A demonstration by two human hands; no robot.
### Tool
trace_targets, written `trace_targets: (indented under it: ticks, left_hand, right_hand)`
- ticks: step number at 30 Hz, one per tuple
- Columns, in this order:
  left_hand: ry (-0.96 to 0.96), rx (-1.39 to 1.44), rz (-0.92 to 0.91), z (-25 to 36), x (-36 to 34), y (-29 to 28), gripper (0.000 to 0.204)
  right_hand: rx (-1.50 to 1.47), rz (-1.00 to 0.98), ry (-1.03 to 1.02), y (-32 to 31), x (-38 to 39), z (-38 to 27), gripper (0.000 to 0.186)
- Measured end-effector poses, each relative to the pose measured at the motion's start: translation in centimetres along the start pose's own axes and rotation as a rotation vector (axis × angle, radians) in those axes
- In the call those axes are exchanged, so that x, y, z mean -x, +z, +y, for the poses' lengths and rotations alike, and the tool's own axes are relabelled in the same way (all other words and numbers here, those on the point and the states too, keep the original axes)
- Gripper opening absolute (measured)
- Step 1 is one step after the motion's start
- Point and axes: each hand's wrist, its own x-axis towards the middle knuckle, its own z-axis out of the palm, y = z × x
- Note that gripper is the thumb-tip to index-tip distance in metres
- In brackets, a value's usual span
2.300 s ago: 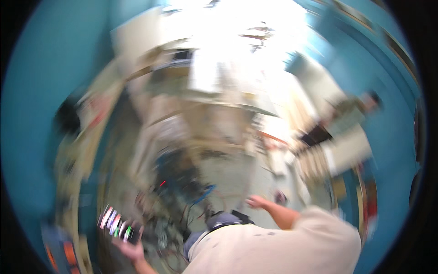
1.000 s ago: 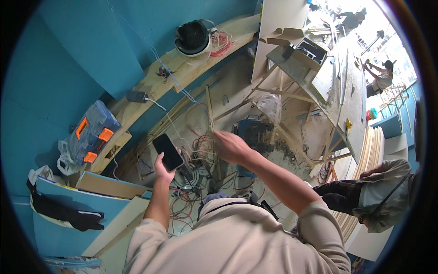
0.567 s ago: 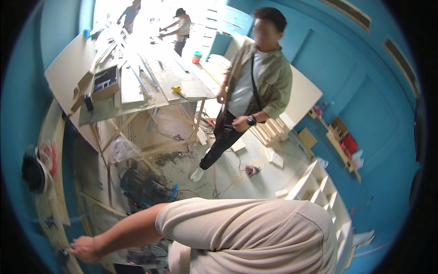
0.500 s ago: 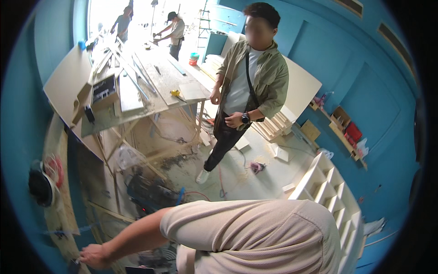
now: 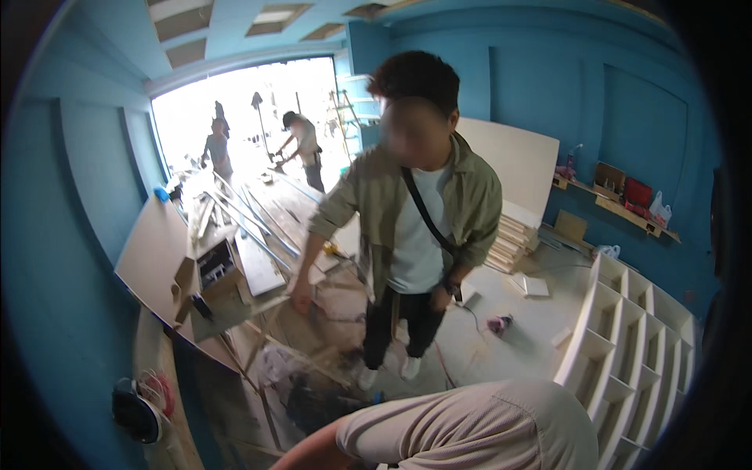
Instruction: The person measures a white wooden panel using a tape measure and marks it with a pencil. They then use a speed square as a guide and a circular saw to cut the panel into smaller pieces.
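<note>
Neither of my hands shows in the head view. Only my beige sleeve (image 5: 478, 423) fills the lower edge, and a bare forearm (image 5: 309, 453) runs from it down and left out of the picture. A person in an olive shirt over a white tee (image 5: 415, 227) stands facing me a few steps away. One hand of that person (image 5: 301, 296) rests on the workbench edge, while the other hand (image 5: 440, 296) hangs at the hip.
A wooden workbench (image 5: 157, 258) at left carries boards, metal rails and a small box. A white curved shelf unit (image 5: 634, 345) stands at right, with stacked white boards (image 5: 513, 235) behind it. Two people work at the bright far opening. A round black object with red cable (image 5: 137, 407) lies at lower left.
The view has swung up from the cables and the phone to the room. The standing person is now larger and nearer the centre. My hand at the lower left has gone out of the picture.
</note>
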Motion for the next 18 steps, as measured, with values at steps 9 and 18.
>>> trace_targets:
  ticks: [9,18]
  left_hand:
    - [-0.037,0.076,-0.198,-1.8,0.1,0.0,0.059]
    - [-0.007,0.129,-0.091,-2.3,2.2,-0.1,0.059]
  right_hand:
    - [-0.121,-0.05,0.124,0.7,0.0,-2.6,0.011]
    - [-0.839,-0.183,0.518,-6.8,-0.1,-2.6,0.025]
